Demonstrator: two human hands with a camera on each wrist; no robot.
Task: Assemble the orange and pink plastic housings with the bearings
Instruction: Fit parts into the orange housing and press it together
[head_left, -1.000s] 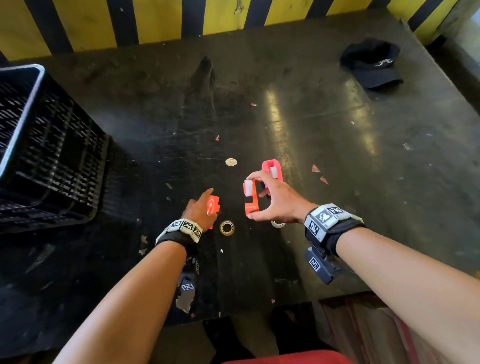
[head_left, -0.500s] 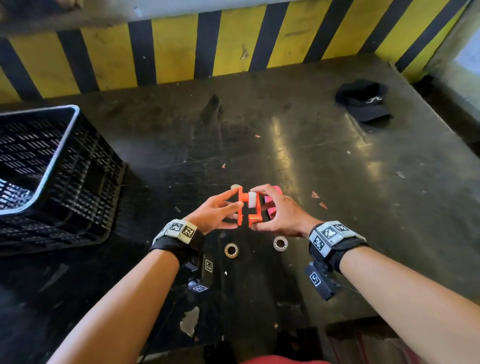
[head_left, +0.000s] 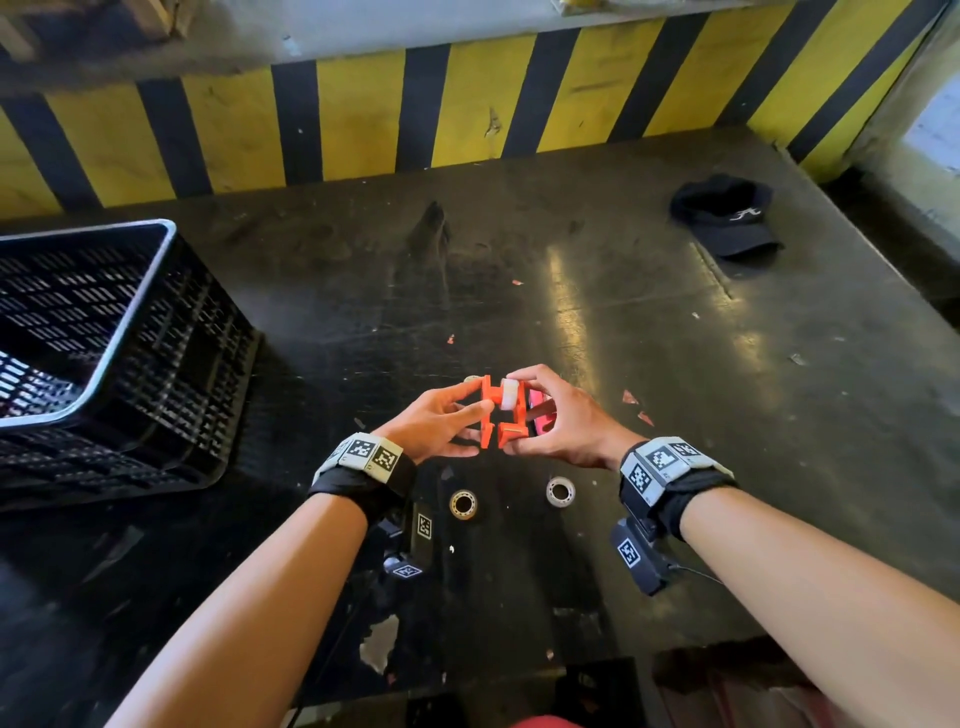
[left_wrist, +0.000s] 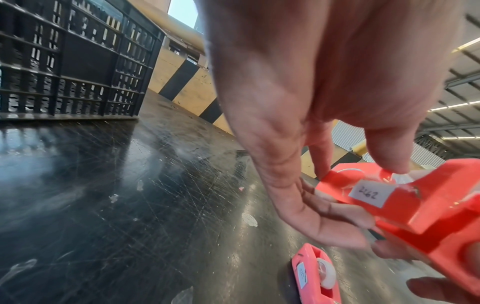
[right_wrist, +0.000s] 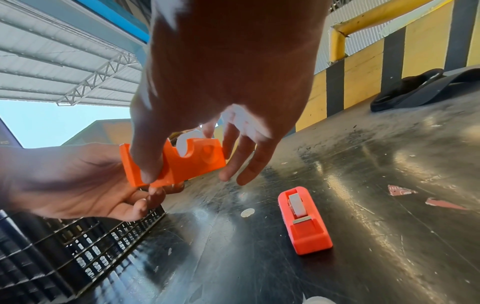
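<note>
Both hands meet above the table's middle, holding orange plastic parts together. My left hand (head_left: 441, 423) pinches a flat orange piece (head_left: 487, 415) between thumb and fingers. My right hand (head_left: 558, 423) grips the orange housing (head_left: 511, 434), with its white roller (head_left: 508, 393), between thumb and index finger. The two orange parts touch side by side. The housing (right_wrist: 182, 162) shows a notch with the white roller in it, and a paper label (left_wrist: 370, 195). The pink housing (head_left: 540, 415) lies on the table under my right hand, also with a white roller (right_wrist: 297, 203). Two bearings (head_left: 463, 504) (head_left: 560, 491) lie near my wrists.
A black slatted crate (head_left: 104, 353) stands on the table at the left. A black cap (head_left: 727, 218) lies at the far right. A yellow and black striped wall (head_left: 363, 114) closes the back. Small scraps (head_left: 636, 405) dot the dark table (head_left: 649, 322).
My left hand has carried its orange piece rightward and joined it to the housing in my right hand. In the last half second the hands have barely shifted.
</note>
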